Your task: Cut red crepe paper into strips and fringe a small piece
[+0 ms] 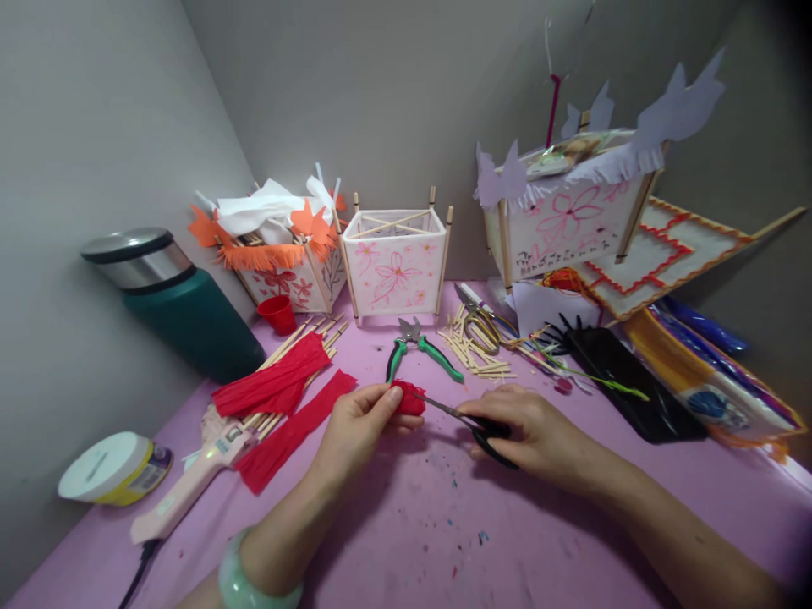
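Between the thumb and fingers of my left hand point(364, 419) is a small folded piece of red crepe paper point(411, 399). My right hand point(533, 431) grips black-handled scissors point(495, 441), their blades pointing left and meeting the red paper. Whether the blades are parted is too small to tell. Left of my left hand lies a long red crepe strip point(295, 436). More red crepe paper point(272, 381) rests on a bundle of thin wooden sticks point(333, 334). Just beyond the hands, green-handled pliers point(422, 351) lie spread on the purple table point(406, 524).
Paper lanterns point(397, 275) stand along the back wall. At left are a teal bottle point(190, 313), a red cup point(277, 315), a pink glue gun point(190, 491) and a white-lidded tub point(114, 469). Short sticks point(475, 347), gold-handled scissors point(482, 330) and a black pouch point(628, 385) lie right.
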{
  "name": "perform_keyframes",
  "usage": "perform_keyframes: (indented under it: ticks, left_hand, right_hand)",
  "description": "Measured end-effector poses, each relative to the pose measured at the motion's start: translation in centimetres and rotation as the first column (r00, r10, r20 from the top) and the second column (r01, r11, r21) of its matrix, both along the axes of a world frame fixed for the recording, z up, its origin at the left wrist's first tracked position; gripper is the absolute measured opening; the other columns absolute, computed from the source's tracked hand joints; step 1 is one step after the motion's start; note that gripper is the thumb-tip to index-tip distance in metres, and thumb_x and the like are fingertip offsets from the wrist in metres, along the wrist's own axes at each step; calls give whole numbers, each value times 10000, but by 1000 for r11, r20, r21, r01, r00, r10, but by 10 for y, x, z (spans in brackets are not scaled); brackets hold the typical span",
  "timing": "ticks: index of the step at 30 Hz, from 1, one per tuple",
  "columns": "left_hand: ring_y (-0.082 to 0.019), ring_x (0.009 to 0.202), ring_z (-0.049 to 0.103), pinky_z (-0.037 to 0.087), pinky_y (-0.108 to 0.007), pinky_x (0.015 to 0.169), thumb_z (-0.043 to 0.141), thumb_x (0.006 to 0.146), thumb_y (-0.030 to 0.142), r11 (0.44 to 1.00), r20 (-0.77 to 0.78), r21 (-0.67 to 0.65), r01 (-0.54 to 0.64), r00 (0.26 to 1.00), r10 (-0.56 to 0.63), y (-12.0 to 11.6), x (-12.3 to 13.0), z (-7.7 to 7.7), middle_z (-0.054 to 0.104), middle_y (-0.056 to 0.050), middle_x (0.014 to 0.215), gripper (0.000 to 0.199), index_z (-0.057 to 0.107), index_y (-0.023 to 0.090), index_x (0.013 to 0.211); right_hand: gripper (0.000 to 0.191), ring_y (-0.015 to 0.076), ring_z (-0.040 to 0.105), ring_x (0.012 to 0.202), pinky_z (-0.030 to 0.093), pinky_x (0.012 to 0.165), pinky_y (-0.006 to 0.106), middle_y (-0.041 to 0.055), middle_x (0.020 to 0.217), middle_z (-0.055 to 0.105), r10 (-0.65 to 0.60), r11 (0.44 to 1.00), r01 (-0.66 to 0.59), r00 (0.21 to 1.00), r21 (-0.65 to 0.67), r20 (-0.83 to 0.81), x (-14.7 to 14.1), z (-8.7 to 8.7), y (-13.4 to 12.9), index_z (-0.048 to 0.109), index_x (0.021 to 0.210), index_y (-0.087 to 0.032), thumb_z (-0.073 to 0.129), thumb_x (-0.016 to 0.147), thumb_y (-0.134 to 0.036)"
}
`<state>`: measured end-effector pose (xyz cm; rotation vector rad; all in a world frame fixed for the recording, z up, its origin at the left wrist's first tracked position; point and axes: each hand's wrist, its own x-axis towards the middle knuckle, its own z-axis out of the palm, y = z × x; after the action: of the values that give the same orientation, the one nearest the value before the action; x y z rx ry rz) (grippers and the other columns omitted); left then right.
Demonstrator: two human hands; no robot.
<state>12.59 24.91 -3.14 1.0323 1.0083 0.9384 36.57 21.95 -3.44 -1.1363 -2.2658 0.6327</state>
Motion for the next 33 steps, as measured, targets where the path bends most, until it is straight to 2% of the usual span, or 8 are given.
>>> perform_keyframes:
  ticks: [14,19,33]
  left_hand:
    - [-156,649,715,552,-229,621,831,631,467,1000,36,-20,18,999,-17,0,1,-1,767,-71,735,385,741,133,800]
    - [-163,649,719,543,-224,606,836,614,478,999,26,-33,34,999,-33,-4,4,0,766,-76,740,399,736,127,777]
    - [-170,630,715,542,-239,598,829,619,477,999,19,-32,4,1000,-4,-2,2,-2,759,-85,711,408,730,121,792]
  right_hand:
    - [189,143,592,692,404,667,262,10,819,715,-30,1000,29,999,6,39,-6,4,-4,696,995,-201,677,807,-194]
    - [218,140,582,679,388,672,270,-4,782,699,-31,1000,31,999,-2,26,-8,5,-4,688,1024,-201,700,811,-243]
    - [180,138,600,684,385,695,271,0,799,721,-31,999,31,1000,39,-3,-9,1,-4,700,996,-222,657,826,-184]
